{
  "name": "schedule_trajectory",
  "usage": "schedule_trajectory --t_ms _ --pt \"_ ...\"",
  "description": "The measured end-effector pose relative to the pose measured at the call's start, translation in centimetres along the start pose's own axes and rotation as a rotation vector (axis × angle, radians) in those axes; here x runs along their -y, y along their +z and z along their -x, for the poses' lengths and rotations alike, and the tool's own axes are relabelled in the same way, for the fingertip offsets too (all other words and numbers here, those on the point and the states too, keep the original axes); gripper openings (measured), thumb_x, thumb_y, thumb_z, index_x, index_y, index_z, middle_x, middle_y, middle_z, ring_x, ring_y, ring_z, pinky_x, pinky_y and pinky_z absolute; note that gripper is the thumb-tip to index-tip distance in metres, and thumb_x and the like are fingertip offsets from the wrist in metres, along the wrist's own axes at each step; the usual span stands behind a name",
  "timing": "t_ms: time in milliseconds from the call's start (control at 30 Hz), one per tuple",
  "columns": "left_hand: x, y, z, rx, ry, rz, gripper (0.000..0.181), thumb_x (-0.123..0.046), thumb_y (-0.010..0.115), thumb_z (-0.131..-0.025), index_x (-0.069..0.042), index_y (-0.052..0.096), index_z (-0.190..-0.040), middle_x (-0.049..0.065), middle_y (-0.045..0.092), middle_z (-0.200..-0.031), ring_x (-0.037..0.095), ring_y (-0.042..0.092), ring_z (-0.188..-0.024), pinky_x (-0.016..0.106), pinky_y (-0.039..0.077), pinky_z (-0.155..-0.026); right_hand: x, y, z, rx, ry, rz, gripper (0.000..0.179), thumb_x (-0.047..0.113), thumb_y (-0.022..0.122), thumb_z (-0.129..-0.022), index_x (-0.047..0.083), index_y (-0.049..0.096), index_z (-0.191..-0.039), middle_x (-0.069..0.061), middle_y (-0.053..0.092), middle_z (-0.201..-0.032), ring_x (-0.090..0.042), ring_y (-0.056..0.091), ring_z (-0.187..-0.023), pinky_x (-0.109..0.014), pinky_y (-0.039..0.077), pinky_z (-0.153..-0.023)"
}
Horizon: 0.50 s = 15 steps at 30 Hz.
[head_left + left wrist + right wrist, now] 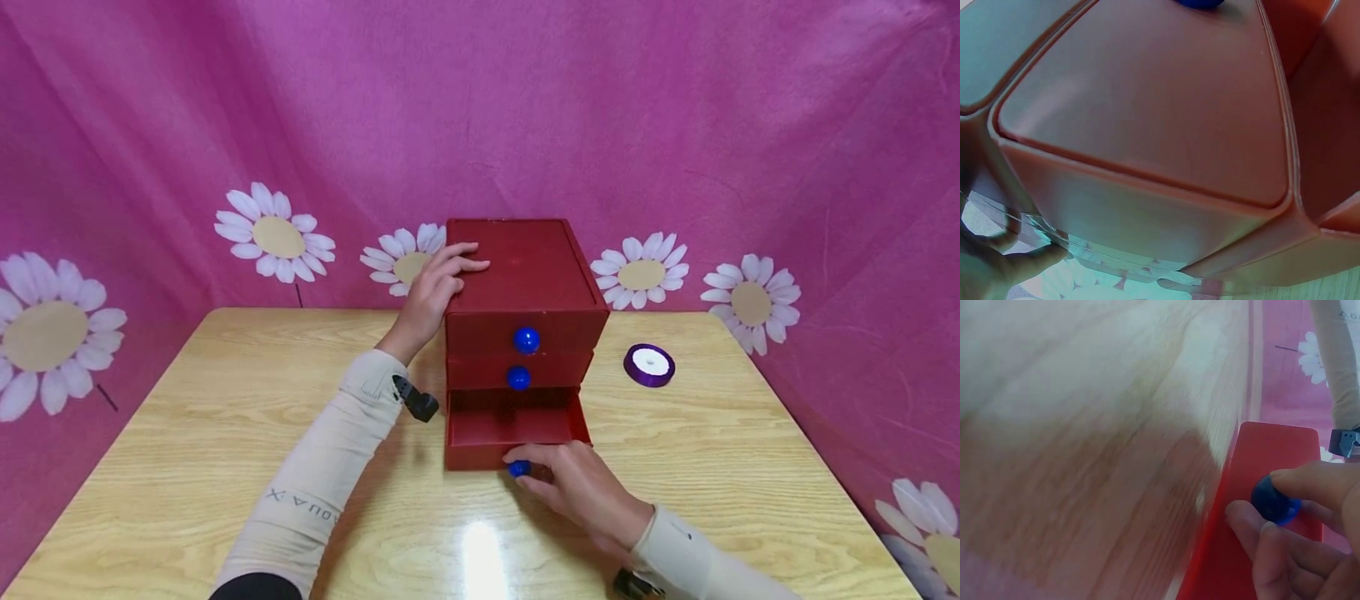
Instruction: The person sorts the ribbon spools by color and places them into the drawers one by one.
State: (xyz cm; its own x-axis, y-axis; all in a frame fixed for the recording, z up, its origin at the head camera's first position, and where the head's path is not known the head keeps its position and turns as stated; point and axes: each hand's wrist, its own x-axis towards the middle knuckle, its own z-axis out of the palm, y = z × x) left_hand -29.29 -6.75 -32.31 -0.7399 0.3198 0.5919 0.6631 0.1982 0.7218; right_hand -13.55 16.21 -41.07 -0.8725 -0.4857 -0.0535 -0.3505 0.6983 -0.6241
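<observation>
A red three-drawer cabinet [525, 267] stands on the table, its bottom drawer [480, 457] pulled out and bare inside where it shows. My left hand [435, 292] rests at the cabinet's top left edge, fingers extended over the top; the left wrist view catches its fingers [1038, 259] beside the cabinet's side wall. With my right hand [581, 483] I pinch the round blue knob [1275, 500] on the bottom drawer's front between thumb and fingers. The upper blue knob [527, 340] and middle blue knob [518, 377] sit on the two drawers above, which are closed.
A spool of purple ribbon [649, 365] lies on the wooden table [225, 433], right of the cabinet. Behind the table hangs a pink cloth [480, 108] with large white flowers.
</observation>
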Motion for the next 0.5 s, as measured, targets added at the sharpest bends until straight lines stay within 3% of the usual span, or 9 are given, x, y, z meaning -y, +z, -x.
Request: schedule_trajectory --t_ms 233,500 --pt "1.5 0.1 -0.2 -0.005 0.017 -0.026 0.045 0.0 0.036 -0.088 -0.004 0.068 -0.12 0.008 0.047 -0.143 0.024 0.031 -0.138 0.048 0.02 -0.11 0.5 -0.1 0.9 0.051 0.036 -0.045 0.035 0.02 0.073 -0.084 0.031 0.069 -0.117 0.019 0.065 -0.109 -0.007 0.059 -0.096 -0.04 0.05 -0.091" --pt "1.8 0.0 -0.3 -0.006 0.027 -0.039 0.046 -0.008 0.037 -0.087 -0.011 0.069 -0.12 0.001 0.048 -0.142 0.014 0.032 -0.136 0.043 0.022 -0.11 0.8 0.1 2.0 0.073 -0.027 -0.025 0.031 0.02 0.071 -0.087 0.029 0.068 -0.117 0.018 0.066 -0.108 0.0 0.06 -0.091 -0.035 0.052 -0.087"
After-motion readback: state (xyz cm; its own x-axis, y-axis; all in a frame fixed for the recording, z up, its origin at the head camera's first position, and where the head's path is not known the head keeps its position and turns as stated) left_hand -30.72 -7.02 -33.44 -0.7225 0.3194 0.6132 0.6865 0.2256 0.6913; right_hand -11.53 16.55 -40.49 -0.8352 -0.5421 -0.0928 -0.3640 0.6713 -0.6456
